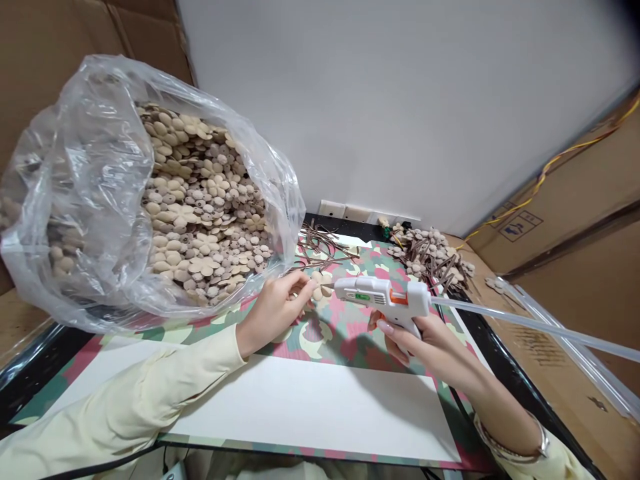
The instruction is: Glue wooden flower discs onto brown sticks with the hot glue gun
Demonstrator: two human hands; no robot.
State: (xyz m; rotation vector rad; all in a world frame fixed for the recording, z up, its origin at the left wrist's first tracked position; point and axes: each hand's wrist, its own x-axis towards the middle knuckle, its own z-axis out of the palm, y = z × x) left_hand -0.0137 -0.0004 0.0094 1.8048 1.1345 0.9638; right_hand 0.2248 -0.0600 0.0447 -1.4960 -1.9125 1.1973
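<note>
My left hand [280, 307] pinches a small beige fabric flower [321, 285] by its edge, above the camouflage-patterned mat [345, 340]. My right hand [417, 340] is wrapped round the handle of a white glue gun [383, 295]. The gun points left, and its nozzle is at the flower; whether they touch is unclear. A long clear glue stick [530, 320] sticks out of the back of the gun.
A big clear plastic bag [100, 180] full of flowers stands at the left. Thin brown strips [325, 245] lie behind my hands. Finished-looking flowers with stems [433, 257] are heaped back right. White paper [310, 407] lies in front; cardboard [575, 220] and clear sticks [575, 347] are at the right.
</note>
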